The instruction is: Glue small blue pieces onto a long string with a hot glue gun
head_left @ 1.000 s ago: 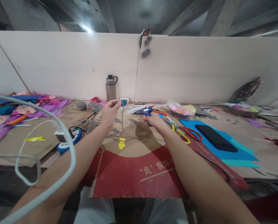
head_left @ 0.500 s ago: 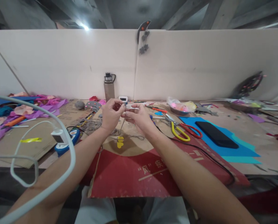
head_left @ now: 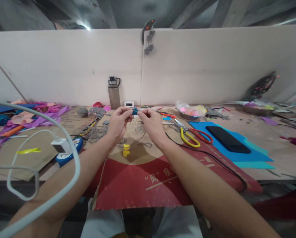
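Between my two hands is a small dark-blue piece (head_left: 135, 111), perhaps felt; its exact shape is partly hidden by the fingers. My left hand (head_left: 120, 122) pinches its left side between thumb and forefinger. From the right, the fingertips of my right hand (head_left: 151, 124) pinch its other side. A thin grey cord (head_left: 143, 136) runs down from near my right hand to the cardboard. Below the hands lie small yellow cut-out pieces (head_left: 126, 150). Tangled grey cord (head_left: 94, 134) is heaped left of my left hand.
Scissors with yellow and red handles (head_left: 190, 138) lie right of my hands, beside a black phone (head_left: 227, 139) on blue sheets (head_left: 252, 158). A bottle (head_left: 114, 94) stands at the back. A white cable (head_left: 74, 158) loops across the left foreground. Red cardboard (head_left: 138, 185) covers the front edge.
My hands have moved slightly apart, and the blue piece now shows more clearly between them. My right hand has turned, its fingertips now meeting the piece. The view has shifted slightly.
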`<state>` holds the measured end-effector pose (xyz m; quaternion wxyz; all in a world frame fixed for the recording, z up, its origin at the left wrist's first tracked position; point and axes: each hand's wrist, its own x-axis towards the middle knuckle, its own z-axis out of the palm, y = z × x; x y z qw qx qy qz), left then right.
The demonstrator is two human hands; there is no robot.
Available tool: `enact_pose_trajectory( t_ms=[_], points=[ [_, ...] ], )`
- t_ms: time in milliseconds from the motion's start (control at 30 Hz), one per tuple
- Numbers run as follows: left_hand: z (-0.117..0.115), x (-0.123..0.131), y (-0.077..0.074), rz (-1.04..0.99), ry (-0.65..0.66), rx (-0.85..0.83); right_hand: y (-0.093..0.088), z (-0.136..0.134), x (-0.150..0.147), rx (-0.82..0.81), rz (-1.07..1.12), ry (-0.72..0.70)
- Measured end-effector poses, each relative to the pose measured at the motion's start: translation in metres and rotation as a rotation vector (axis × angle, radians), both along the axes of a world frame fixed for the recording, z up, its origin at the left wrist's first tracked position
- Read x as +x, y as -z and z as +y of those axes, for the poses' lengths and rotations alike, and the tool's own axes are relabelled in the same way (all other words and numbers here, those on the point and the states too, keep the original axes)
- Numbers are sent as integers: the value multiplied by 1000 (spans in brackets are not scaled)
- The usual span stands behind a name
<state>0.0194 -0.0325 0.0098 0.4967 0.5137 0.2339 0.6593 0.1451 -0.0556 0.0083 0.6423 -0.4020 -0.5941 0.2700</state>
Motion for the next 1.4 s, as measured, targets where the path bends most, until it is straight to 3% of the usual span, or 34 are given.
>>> enact_pose_trajectory(
  t_ms=[500, 767, 1000, 1400],
  points=[
    [-3, 2, 2, 62, 36, 16, -1, -1, 3, 59, -182, 207],
    [-5, -1, -4, 66, 141, -49, -2, 2, 8, 43, -161, 101],
    [-5, 0, -3, 59, 243, -78, -3, 3, 11, -21, -75, 136],
    [-6, 1, -2, 189, 97, -56, 2, -1, 3, 49, -162, 144]
  ],
)
